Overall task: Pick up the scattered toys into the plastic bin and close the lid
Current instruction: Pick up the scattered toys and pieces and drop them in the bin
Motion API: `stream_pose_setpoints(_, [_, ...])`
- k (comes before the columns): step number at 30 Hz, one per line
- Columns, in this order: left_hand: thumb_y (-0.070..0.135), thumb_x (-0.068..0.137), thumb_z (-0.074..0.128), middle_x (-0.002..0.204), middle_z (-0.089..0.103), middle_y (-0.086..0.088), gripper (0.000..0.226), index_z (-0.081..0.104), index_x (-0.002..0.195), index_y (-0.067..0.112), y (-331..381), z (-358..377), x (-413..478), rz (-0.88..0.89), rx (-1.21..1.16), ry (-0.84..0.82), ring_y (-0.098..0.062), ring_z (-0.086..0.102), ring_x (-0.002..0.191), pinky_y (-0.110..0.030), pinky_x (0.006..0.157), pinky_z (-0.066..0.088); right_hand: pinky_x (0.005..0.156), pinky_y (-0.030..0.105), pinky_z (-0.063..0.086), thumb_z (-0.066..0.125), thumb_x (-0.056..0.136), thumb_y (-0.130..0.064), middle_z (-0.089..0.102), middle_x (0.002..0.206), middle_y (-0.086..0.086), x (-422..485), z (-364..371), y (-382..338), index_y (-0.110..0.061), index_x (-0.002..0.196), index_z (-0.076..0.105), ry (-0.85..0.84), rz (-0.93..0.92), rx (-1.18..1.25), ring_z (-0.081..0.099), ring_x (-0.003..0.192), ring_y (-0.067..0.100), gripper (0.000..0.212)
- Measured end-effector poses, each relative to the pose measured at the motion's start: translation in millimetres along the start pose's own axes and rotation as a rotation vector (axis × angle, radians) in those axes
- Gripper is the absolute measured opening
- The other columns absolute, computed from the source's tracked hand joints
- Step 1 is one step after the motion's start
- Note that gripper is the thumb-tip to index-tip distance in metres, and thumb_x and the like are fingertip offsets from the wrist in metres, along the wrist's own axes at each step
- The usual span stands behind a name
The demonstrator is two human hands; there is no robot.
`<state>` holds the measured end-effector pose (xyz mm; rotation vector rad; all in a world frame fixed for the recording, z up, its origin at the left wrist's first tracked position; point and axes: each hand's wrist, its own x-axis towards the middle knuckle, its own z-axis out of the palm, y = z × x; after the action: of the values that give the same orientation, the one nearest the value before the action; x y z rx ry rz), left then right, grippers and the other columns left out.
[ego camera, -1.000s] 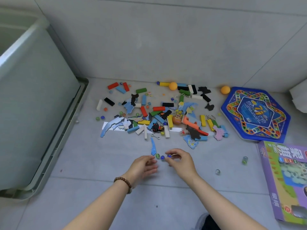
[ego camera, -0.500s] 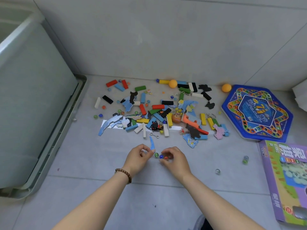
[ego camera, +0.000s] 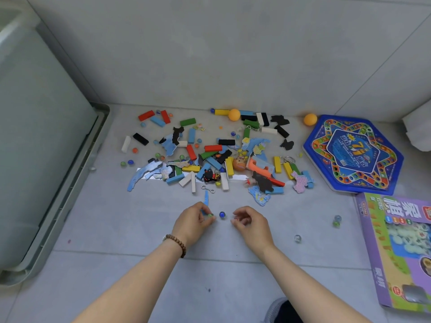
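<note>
My left hand [ego camera: 194,221] pinches a glossy green marble [ego camera: 210,215] low over the floor [ego camera: 140,229]. Half a second ago my hands crowded three marbles; now they have drawn apart, and the blue marble [ego camera: 222,214] lies between them. My right hand [ego camera: 253,224] is curled; I cannot tell whether it holds anything. The toys [ego camera: 210,159] lie just beyond, and the pale bin [ego camera: 35,148] stands far left.

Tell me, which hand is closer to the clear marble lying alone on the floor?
Right. The right hand sits left of the clear marble, not touching it; the left hand is farther left, beyond the blue marble, pinching a green marble.
</note>
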<state>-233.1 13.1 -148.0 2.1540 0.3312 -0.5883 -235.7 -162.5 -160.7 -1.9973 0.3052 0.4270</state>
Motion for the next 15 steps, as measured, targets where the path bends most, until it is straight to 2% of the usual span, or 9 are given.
stream_pose_setpoints(2, [0.025,0.094,0.049,0.062,0.044,0.003,0.015,0.057,0.089,0.013,6.1,-0.5,-1.3,-0.112,-0.261,-0.010,-0.010,0.037,0.054,-0.016,0.048,0.034,0.068,0.017,0.048,0.071,0.081,-0.009,0.063,0.080,0.002,0.9,-4.6,-5.4,-0.019,0.085,0.063,0.040,0.040,0.162,0.055,0.073,0.012,0.013])
stream_pose_setpoints(4, [0.018,0.096,0.035,0.067,0.048,-0.003,0.026,0.057,0.083,0.010,13.9,-2.8,-3.3,-0.283,-0.572,-0.035,-0.013,0.040,0.054,-0.020,0.047,0.035,0.069,0.015,0.048,0.071,0.080,-0.009,0.063,0.082,-0.002,0.5,-8.1,-17.9,-0.016,0.088,0.063,0.063,0.022,0.263,0.058,0.077,0.011,0.013])
stream_pose_setpoints(7, [0.015,0.096,0.032,0.080,0.059,-0.011,0.032,0.060,0.084,0.004,24.6,-6.4,-9.0,-0.459,-1.078,-0.133,-0.019,0.052,0.065,-0.027,0.057,0.050,0.066,0.009,0.044,0.074,0.078,-0.011,0.067,0.088,-0.004,-2.8,-5.0,-42.4,-0.018,0.089,0.064,-0.037,-0.104,0.278,0.059,0.079,0.005,0.016])
stream_pose_setpoints(9, [0.023,0.099,0.035,0.084,0.061,-0.012,0.034,0.060,0.088,0.004,27.2,-7.9,-11.2,-0.489,-1.257,-0.183,-0.021,0.057,0.072,-0.027,0.058,0.056,0.065,0.010,0.043,0.074,0.079,-0.018,0.068,0.094,-0.010,-3.0,-1.8,-51.0,-0.024,0.089,0.066,-0.098,-0.148,0.200,0.058,0.083,0.002,0.014])
stream_pose_setpoints(11, [0.030,0.100,0.039,0.080,0.060,-0.008,0.033,0.061,0.091,0.006,26.3,-10.2,-10.6,-0.490,-1.295,-0.169,-0.016,0.056,0.069,-0.022,0.052,0.055,0.069,0.012,0.041,0.072,0.081,-0.023,0.063,0.103,-0.012,3.4,-1.4,-46.8,-0.027,0.091,0.066,-0.040,-0.140,0.090,0.055,0.089,0.005,0.013])
stream_pose_setpoints(13, [0.032,0.098,0.042,0.072,0.054,-0.003,0.029,0.059,0.091,0.010,23.2,-12.6,-8.7,-0.473,-1.182,-0.109,-0.011,0.050,0.061,-0.017,0.046,0.050,0.073,0.009,0.038,0.071,0.081,-0.023,0.056,0.109,-0.008,10.6,-1.7,-37.9,-0.027,0.098,0.065,-0.009,-0.122,-0.048,0.052,0.091,0.008,0.019])
stream_pose_setpoints(15, [0.035,0.097,0.044,0.066,0.047,0.000,0.028,0.058,0.088,0.012,19.2,-13.6,-7.9,-0.436,-1.019,-0.054,-0.008,0.042,0.055,-0.013,0.042,0.044,0.074,0.005,0.037,0.071,0.081,-0.019,0.052,0.106,-0.005,15.0,2.7,-30.1,-0.022,0.104,0.066,-0.083,-0.136,-0.185,0.051,0.087,0.009,0.024])
